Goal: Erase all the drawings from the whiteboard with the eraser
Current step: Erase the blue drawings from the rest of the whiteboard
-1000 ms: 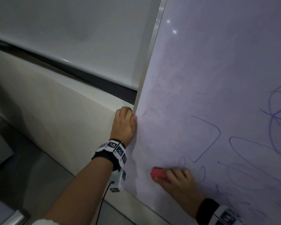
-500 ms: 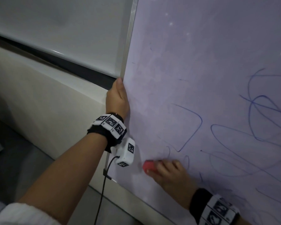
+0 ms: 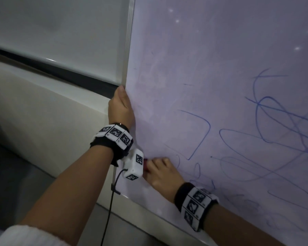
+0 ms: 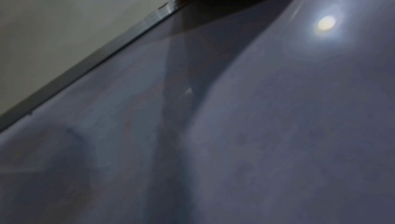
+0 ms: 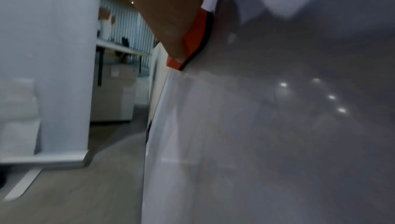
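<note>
Pressing red eraser [image 5: 195, 35] against whiteboard [image 3: 220, 68], right hand [image 3: 160, 173], blue scribbles [image 3: 274, 130] nearby

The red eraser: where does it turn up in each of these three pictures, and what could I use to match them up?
Head view: the eraser is a red sliver low and left of centre, mostly hidden between the left wrist camera box and the right hand.
Left wrist view: not in it.
Right wrist view: upper centre, the eraser sits under the fingers, pressed on the whiteboard.
Shared landmark: the whiteboard's left edge.
</note>
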Tool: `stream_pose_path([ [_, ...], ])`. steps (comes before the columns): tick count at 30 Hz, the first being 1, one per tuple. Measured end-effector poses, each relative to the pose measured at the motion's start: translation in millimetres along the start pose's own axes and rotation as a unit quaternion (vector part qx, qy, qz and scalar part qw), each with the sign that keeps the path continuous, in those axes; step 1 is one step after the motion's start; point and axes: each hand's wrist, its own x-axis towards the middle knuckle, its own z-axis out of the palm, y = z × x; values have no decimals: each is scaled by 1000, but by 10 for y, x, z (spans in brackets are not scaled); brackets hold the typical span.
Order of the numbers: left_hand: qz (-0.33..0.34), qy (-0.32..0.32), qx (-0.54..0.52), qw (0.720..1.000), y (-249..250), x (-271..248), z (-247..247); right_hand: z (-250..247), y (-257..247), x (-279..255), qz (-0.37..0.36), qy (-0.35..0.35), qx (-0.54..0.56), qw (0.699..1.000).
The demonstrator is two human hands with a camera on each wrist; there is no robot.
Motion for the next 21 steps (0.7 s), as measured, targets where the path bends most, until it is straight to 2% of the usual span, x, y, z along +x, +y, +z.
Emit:
stream_pose_path([
  [2, -5, -2, 1, 1000, 20, 9, -11, 77, -51, -194, -44, -23, -11, 999],
  [4, -8, -6, 2, 1000, 38, 8, -22, 81, -60, -500, -72, -76, -19, 994],
  [6, -12, -7, 3, 1000, 45, -2, -23, -50, 33, -711, -55, -99, -25, 993],
  [9, -21, -5, 10, 1000, 59, -11, -17, -600, 354, -612, 29, 25, -26, 999],
  [11, -23, -2, 10, 1000, 66, -16, -12, -999, 649, -397, 110, 103, -66, 986],
  [13, -27, -4, 16, 999, 79, -21, -5, -1129, 803, -265, 210, 158, -76, 962],
  [14, -28, -4, 21, 999, 85, -23, -8, -1054, 761, -277, 217, 161, -75, 960],
  [15, -29, -5, 22, 999, 88, -21, -12, -889, 648, -351, 189, 144, -75, 968],
  [17, -30, -9, 29, 999, 88, -12, -18, -453, 332, -581, 81, 66, -92, 990],
  [18, -34, -10, 33, 999, 88, -20, -21, -315, 215, -686, 57, 27, -88, 994],
  [19, -36, -11, 37, 999, 91, -22, -20, -289, 167, -726, 60, 8, -71, 996],
  [21, -35, -12, 45, 998, 94, -28, -27, -425, 248, -634, 79, 47, -68, 993],
])
